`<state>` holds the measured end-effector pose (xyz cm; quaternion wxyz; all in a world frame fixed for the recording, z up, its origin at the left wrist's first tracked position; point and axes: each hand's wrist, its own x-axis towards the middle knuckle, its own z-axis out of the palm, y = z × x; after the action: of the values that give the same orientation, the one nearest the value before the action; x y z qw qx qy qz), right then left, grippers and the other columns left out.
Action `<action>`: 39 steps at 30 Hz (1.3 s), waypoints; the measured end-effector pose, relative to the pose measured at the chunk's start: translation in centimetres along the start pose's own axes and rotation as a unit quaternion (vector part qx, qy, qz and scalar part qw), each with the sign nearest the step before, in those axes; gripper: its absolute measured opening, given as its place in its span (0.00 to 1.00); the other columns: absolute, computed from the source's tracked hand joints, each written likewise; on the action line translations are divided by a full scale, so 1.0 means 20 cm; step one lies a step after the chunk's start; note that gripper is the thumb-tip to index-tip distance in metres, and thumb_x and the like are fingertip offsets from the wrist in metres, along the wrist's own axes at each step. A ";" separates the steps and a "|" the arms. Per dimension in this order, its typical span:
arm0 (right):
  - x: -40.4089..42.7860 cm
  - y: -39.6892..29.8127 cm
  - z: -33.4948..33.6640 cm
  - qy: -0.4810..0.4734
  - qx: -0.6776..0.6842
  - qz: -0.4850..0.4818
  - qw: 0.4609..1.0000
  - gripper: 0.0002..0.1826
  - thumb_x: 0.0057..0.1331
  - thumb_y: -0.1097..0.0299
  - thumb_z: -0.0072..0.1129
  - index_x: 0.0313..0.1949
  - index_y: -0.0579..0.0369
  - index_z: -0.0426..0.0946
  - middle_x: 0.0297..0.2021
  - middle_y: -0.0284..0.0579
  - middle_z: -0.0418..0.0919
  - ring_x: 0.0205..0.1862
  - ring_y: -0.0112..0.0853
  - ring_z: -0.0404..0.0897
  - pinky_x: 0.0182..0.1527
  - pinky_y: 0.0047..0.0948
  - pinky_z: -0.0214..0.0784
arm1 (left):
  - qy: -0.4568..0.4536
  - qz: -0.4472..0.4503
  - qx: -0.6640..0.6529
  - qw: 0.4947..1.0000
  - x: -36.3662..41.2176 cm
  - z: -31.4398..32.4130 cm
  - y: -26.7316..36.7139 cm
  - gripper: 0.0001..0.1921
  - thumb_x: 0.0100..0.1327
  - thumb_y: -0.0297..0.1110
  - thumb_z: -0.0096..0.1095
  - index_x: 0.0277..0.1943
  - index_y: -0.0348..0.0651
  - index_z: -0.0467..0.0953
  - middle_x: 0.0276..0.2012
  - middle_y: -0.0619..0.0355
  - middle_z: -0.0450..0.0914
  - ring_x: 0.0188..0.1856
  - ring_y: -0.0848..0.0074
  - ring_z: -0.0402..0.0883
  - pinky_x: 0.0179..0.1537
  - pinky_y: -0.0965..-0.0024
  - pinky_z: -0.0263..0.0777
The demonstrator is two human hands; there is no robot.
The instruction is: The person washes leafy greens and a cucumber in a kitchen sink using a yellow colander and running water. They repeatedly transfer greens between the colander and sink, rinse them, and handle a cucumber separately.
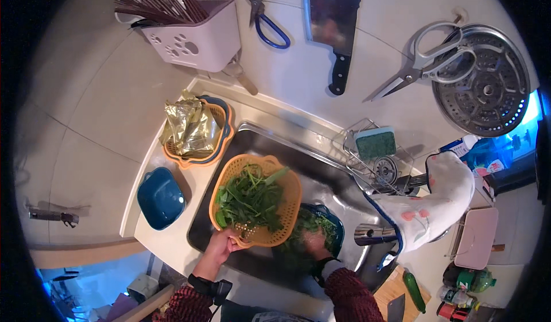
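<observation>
My left hand [224,245] grips the near rim of an orange plastic colander [292,210], which is tilted over the left side of the sink. Leafy greens [249,197] lie inside it. My right hand [316,242] reaches into a dark blue basin [339,231] in the sink, among more greens [301,227]; its fingers are blurred and partly hidden by the leaves. The faucet [372,234] stands right beside that basin, with a floral cloth [430,214] draped over it.
Left of the sink [292,143] are an empty blue bowl [161,198] and stacked baskets [230,124] holding gold foil packaging [189,126]. A sponge [376,143] sits in a wire rack. At lower right, a cucumber [414,292] and a blade [396,308] lie on a cutting board [389,283].
</observation>
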<state>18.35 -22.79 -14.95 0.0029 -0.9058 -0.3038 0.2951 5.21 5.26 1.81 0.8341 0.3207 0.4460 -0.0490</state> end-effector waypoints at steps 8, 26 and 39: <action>-0.45 0.01 -0.55 0.226 0.345 -0.082 0.907 0.22 0.37 0.84 0.60 0.37 0.59 0.72 0.38 0.48 0.71 0.42 0.42 0.71 0.46 0.26 0.63 | -0.016 0.063 0.024 0.998 0.00 -0.08 -0.02 0.18 0.56 0.28 0.46 0.49 0.32 0.65 0.40 0.47 0.76 0.36 0.62 0.79 0.33 0.61 0.77; -0.79 -0.10 -0.86 0.404 0.355 -0.058 0.841 0.15 0.45 0.84 0.56 0.35 0.60 0.71 0.35 0.43 0.70 0.38 0.35 0.72 0.43 0.24 0.63 | -0.039 0.072 0.089 0.993 -0.11 -0.05 0.04 0.14 0.56 0.30 0.43 0.43 0.32 0.68 0.32 0.48 0.78 0.30 0.65 0.80 0.33 0.62 0.76; -1.05 -0.32 -1.28 0.426 0.333 -0.087 0.837 0.12 0.46 0.80 0.62 0.31 0.58 0.71 0.28 0.39 0.71 0.33 0.30 0.71 0.39 0.25 0.63 | -0.042 0.126 0.134 0.982 -0.10 -0.08 0.01 0.14 0.53 0.26 0.46 0.44 0.31 0.66 0.30 0.47 0.77 0.29 0.63 0.81 0.29 0.64 0.79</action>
<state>15.06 -24.67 18.57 0.4592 -0.8564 -0.2331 -0.0376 2.97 5.85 2.86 0.8011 0.4807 0.3563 -0.0162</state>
